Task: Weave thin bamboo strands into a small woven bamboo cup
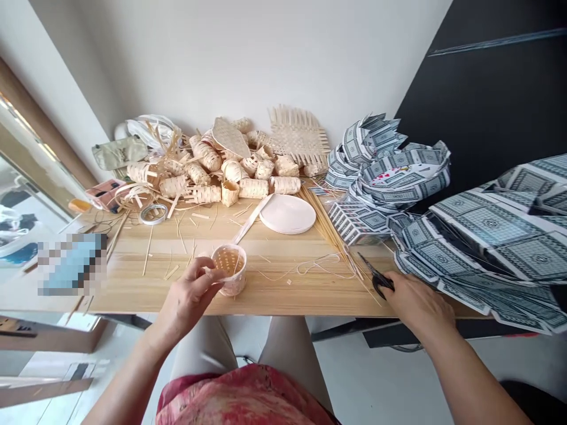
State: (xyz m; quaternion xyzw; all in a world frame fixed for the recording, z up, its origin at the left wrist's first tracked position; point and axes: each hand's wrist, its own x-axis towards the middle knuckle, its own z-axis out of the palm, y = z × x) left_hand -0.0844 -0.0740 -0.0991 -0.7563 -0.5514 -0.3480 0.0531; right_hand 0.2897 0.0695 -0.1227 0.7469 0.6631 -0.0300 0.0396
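My left hand point(190, 292) grips a small woven cup-shaped basket point(230, 270) by its rim, just above the near edge of the wooden table point(310, 295). The basket's pale inside shows a woven base, and its outer wall looks white and pinkish. My right hand point(419, 304) lies at the table's right side, its fingers closed around the handles of black-handled scissors point(378, 277). The scissors' blades point up and to the left. Thin pale strings point(319, 268) lie on the wood between my hands.
Many small woven baskets point(212, 171) and a woven mat point(299, 136) are heaped against the white wall. Nearby lie a round white disc point(287, 213), a tape roll point(153, 213) and loose strips. Large piles of playing-card sheets point(496, 248) fill the right side.
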